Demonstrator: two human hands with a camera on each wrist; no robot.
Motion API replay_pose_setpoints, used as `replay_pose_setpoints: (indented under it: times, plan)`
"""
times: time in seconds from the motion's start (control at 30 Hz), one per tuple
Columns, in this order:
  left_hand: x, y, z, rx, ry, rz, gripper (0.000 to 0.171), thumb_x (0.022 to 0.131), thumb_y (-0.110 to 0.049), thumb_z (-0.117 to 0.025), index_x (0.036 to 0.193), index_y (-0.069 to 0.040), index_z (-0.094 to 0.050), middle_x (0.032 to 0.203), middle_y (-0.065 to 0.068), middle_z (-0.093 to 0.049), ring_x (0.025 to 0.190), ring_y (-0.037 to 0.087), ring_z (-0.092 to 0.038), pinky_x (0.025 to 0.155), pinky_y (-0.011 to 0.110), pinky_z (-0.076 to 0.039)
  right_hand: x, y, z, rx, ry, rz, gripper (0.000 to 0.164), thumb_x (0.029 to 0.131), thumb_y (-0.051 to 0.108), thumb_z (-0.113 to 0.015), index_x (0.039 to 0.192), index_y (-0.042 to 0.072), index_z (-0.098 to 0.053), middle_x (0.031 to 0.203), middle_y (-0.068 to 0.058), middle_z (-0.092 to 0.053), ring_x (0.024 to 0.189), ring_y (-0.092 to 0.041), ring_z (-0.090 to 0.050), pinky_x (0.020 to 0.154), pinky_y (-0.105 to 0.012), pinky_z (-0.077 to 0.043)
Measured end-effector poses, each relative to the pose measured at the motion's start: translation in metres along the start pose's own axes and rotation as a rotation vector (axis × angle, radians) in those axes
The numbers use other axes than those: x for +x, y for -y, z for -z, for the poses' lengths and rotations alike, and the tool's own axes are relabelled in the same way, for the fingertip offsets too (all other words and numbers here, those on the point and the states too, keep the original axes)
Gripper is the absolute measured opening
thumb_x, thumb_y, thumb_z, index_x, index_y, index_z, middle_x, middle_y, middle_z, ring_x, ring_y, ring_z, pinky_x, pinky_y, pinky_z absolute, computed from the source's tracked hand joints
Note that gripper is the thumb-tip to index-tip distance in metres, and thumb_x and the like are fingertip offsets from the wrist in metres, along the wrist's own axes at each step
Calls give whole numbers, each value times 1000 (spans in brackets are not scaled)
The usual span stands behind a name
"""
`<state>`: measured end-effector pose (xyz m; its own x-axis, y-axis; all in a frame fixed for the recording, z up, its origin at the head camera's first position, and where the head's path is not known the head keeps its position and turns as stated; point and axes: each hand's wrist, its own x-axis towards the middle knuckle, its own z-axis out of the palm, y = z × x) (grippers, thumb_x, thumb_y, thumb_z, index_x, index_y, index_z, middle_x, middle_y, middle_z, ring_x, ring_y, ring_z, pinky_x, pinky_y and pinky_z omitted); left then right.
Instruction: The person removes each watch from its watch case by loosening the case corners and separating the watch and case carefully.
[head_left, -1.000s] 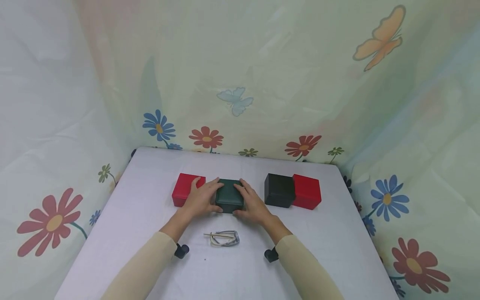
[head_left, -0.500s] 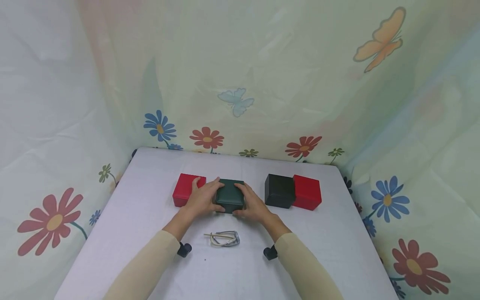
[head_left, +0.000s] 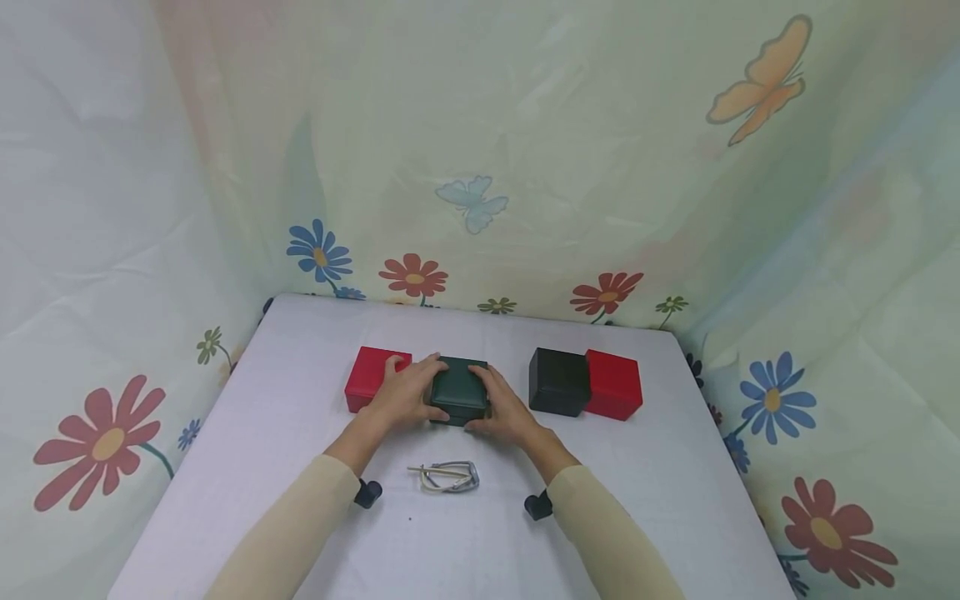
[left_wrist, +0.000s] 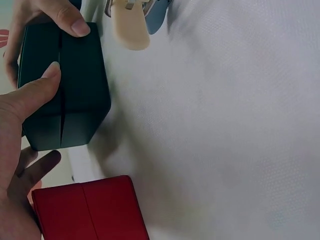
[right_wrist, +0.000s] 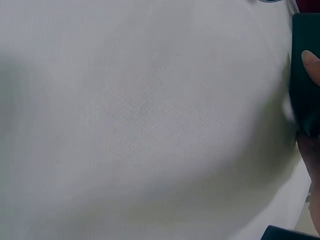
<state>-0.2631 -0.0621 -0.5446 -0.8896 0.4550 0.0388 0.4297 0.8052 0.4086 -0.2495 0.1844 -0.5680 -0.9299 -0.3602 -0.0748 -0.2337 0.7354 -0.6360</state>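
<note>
Lid (head_left: 457, 380) now slightly up, green box (left_wrist: 85, 75) between both hands (head_left: 401, 396).

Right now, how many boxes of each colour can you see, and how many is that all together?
Red: 2, the left red box and the right red box
Green: 1, the green box
Nearly black: 1, the very dark box
Total: 4 boxes

Dark-green rectangular leatherette box (head_left: 458, 385): smooth, faint sheen. White cloth-covered table (head_left: 645, 500): matt, finely textured surface.
</note>
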Motion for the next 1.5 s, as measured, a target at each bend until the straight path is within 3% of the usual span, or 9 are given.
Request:
replay_pose_setpoints:
  times: [0.2,0.4,0.5,0.83,1.13,1.37,1.5]
  plan:
    - [3,3,-1,8,5,-1,96,73,-55,-91,154,-29,-45,166,2,-41,150,21,-43,120,60,-22,1,-1,-2,-16,-21,5,114,75,30,-96,163,33,-22,173,-12,-23,157,-36,-30,122,-61,-31]
    - [8,5,0,18,5,-20,94,70,-58,-92,148,-30,-48,155,-2,-51,142,16,-49,116,58,-26,2,-2,-4,42,-34,-32,137,71,31,-98,168,27,-2,174,-8,-21,159,-30,-28,127,-52,-27]
    - [10,7,1,10,7,-27,93,69,-59,-92,147,-31,-49,151,-3,-52,140,14,-50,115,57,-26,2,-2,-4,47,-29,-61,140,71,33,-98,168,26,3,175,-8,-18,160,-30,-25,128,-51,-24]
    - [9,11,9,-12,44,-38,91,76,-69,-81,152,-33,-46,160,-1,-46,145,18,-47,115,60,-25,2,-3,-3,89,-39,-78,139,70,28,-99,168,29,0,174,-9,-19,159,-33,-27,127,-54,-26]
    - [13,14,11,-27,70,-27,87,83,-74,-70,155,-32,-45,165,1,-43,148,22,-46,117,64,-24,4,-6,-5,134,-32,-93,144,66,23,-101,169,17,0,175,-10,-17,160,-34,-23,128,-54,-22]
    - [17,12,16,-71,82,-12,82,89,-71,-64,157,-29,-44,163,3,-46,145,26,-50,114,60,-28,8,-9,-3,154,-32,-32,140,64,21,-102,168,27,-8,173,-5,-25,159,-32,-27,127,-56,-23]
    - [19,13,15,-93,83,14,80,92,-72,-58,159,-30,-42,163,2,-46,144,25,-51,112,56,-28,8,-9,-2,146,-36,-4,139,63,25,-102,167,34,-9,171,-6,-28,158,-34,-28,125,-69,-14]
